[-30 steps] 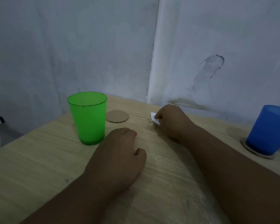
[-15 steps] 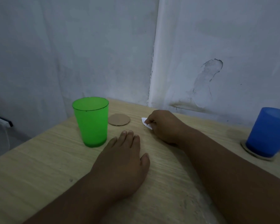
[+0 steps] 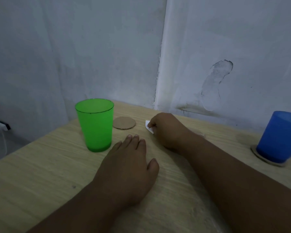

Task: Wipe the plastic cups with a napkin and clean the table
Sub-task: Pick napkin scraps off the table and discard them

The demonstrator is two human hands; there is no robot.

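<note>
Two plastic cups stand on the wooden table (image 3: 40, 174): a green cup (image 3: 95, 126) and, far off to its right, a blue cup (image 3: 277, 137) that sits on a round cardboard coaster (image 3: 259, 157). One bare coaster (image 3: 124, 123) lies just behind the green cup and a bit to its right. The right hand (image 3: 168, 132) is to the right of the green cup, past the bare coaster, with its fingers curled tight round a small white napkin (image 3: 149, 126). Only a little corner of the paper pokes out, low down by the table top. The left hand (image 3: 128, 167) lies flat on the wood in front of the green cup and to its right. Its fingers are straight and hold nothing, and its fingertips are near the cup but not touching it. I think the hand with the napkin is rubbing the table right now. The napkin is thin, soft paper. It will bend and scrunch, and it could rip if pushed too hard, so it is best held bunched up in the fingers, as it is now. The green cup looks empty, light and smooth, so a small bump could tip it or slide it. A good place to hold it is round the middle of its side, with the free hand, while the napkin rubs it.
</note>
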